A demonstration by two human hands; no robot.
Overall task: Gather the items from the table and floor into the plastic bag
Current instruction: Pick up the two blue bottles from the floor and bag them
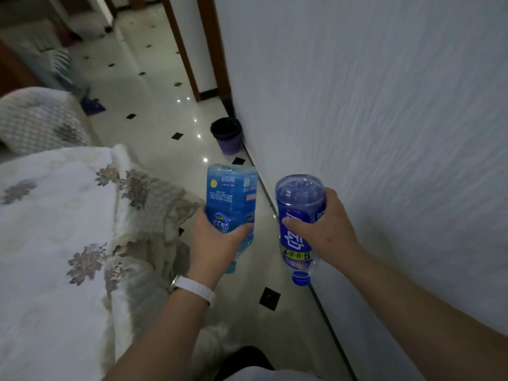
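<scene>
Holding two plastic bottles caps-down over the tiled floor [154, 111]: the left hand [217, 240] curls round a light-blue-labelled bottle [231, 193], the right hand [321, 229] round a dark-blue-labelled bottle [297, 204]. The label writing is too blurred to read. One purple bin [229, 138] stands beside the wall [384, 105].

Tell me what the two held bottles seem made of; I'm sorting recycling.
The light blue bottle in the left hand: apparently thin clear plastic, glossy, printed film label, translucent base. The dark blue bottle in the right hand: likely clear plastic too, see-through base, glossy wrap label, blue plastic-looking cap.
</scene>
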